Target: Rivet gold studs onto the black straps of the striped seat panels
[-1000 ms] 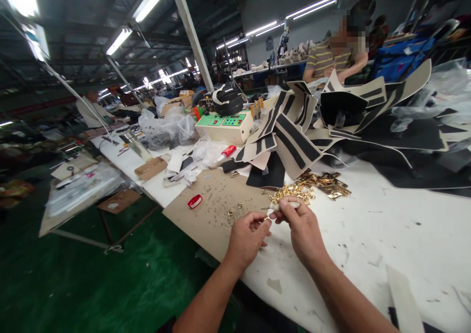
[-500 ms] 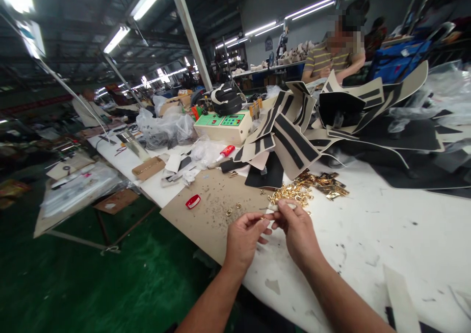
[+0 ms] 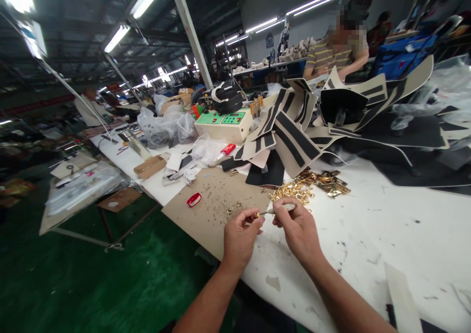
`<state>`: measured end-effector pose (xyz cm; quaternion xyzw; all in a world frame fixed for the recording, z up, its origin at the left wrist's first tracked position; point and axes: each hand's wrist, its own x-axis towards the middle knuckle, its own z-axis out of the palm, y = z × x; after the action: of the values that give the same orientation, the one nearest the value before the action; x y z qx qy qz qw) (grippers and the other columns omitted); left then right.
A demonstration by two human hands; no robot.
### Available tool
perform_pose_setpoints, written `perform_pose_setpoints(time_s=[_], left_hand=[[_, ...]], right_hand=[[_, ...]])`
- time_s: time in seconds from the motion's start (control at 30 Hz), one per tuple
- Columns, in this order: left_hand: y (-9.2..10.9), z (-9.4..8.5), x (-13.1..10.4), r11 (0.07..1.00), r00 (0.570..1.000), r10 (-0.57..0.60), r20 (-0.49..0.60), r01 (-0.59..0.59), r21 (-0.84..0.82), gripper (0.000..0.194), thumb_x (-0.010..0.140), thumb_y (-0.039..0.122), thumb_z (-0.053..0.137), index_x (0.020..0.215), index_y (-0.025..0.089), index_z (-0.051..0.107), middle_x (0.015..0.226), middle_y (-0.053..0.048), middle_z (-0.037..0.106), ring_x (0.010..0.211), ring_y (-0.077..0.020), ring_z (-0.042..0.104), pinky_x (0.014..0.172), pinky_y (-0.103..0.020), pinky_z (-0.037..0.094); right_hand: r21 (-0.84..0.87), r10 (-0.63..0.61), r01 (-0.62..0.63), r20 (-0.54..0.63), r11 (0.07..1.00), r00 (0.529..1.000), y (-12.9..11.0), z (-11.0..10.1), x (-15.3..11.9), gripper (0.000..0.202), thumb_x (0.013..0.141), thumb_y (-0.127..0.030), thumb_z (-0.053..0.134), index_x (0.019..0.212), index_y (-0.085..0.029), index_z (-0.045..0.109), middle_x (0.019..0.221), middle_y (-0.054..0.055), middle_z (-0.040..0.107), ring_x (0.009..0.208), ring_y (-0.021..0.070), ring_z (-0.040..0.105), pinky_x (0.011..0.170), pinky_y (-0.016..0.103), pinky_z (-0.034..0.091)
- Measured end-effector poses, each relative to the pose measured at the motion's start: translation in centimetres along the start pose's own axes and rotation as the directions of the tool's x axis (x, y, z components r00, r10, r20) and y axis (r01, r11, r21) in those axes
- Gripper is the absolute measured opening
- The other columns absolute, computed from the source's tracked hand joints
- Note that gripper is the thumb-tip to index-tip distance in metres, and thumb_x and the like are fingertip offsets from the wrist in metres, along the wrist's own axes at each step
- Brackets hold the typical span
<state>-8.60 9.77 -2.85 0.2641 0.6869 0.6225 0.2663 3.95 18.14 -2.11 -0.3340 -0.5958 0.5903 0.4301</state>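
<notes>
Between the thumb and fingers of my left hand is a small gold metal fitting, partly covered by the fingertips. My right hand grips a thin-shafted tool with a pale handle, like a small screwdriver or awl. Its shaft points left, and the tip is at or very close to the fitting; contact is too small to make out. Just beyond my right hand lies a pile of small gold fittings, with flat gold plates beside it. A few loose gold rings lie on the brown board.
A red oval object and grey scraps lie on the board. Behind stand a beige control box and stacked beige panels with black strips. A red-and-white tube lies near the box. Another person sits across the table.
My hands have drawn slightly apart, and the tool's shaft now shows between them. The gold fitting in my left fingers has come into clearer view. The camera view has shifted a little.
</notes>
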Motion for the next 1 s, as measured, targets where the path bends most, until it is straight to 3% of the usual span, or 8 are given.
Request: perform_pose_setpoints(time_s=[0.4,0.63,0.77,0.87,1.0], left_hand=[[0.0,0.0,0.0,0.999,1.0,-0.012,0.027,0.013,-0.03,0.03,0.071,0.029,0.086,0.098,0.016,0.081,0.085,-0.004,0.072,0.067,-0.0142,0.067,0.06,-0.027,0.064],[0.3,-0.8,-0.5,0.987,0.981,0.133,0.141,-0.143,0.067,0.027,0.086,0.033,0.073,0.108,0.021,0.082,0.111,-0.007,0.073,0.079,-0.0172,0.071,0.067,-0.029,0.065],[0.4,-1.6,0.2,0.965,0.981,0.157,0.112,-0.176,0.195,0.026,0.09,0.033,0.067,0.108,0.022,0.081,0.106,-0.006,0.075,0.068,-0.015,0.067,0.063,-0.028,0.061],[0.3,-3.1,1.7,0.896,0.972,0.224,0.07,-0.233,0.378,0.024,0.093,0.028,0.063,0.107,0.022,0.081,0.101,-0.005,0.076,0.072,-0.0168,0.068,0.069,-0.03,0.058],[0.2,-5.4,3.8,0.648,0.937,0.309,0.165,-0.334,0.685,0.024,0.09,0.018,0.064,0.108,0.024,0.078,0.114,-0.006,0.075,0.101,-0.0237,0.069,0.092,-0.037,0.054]], right_hand=[[-0.035,0.003,-0.003,0.0,0.999,1.0,0.2,0.3,0.2,0.031,0.094,-0.054,0.064,0.089,-0.023,0.066,0.066,-0.001,0.067,0.064,0.0198,0.061,0.065,0.033,0.048],[-0.07,0.014,-0.013,0.011,0.997,1.0,0.4,0.0,0.4,0.034,0.095,-0.058,0.063,0.09,-0.024,0.066,0.065,-0.001,0.068,0.062,0.0197,0.061,0.064,0.032,0.046],[0.006,0.058,-0.058,0.016,0.998,0.998,0.1,-0.2,0.6,0.037,0.096,-0.06,0.062,0.086,-0.023,0.064,0.061,-0.001,0.067,0.061,0.0194,0.06,0.065,0.032,0.046],[0.066,0.08,-0.075,-0.072,0.995,0.994,-0.3,-0.5,0.8,0.036,0.095,-0.059,0.065,0.087,-0.023,0.063,0.061,-0.001,0.066,0.061,0.0186,0.059,0.065,0.032,0.046],[0.113,0.107,-0.088,-0.176,0.99,0.979,-0.6,-1.0,1.3,0.035,0.093,-0.057,0.069,0.09,-0.023,0.064,0.062,-0.002,0.065,0.06,0.0182,0.059,0.063,0.032,0.048]])
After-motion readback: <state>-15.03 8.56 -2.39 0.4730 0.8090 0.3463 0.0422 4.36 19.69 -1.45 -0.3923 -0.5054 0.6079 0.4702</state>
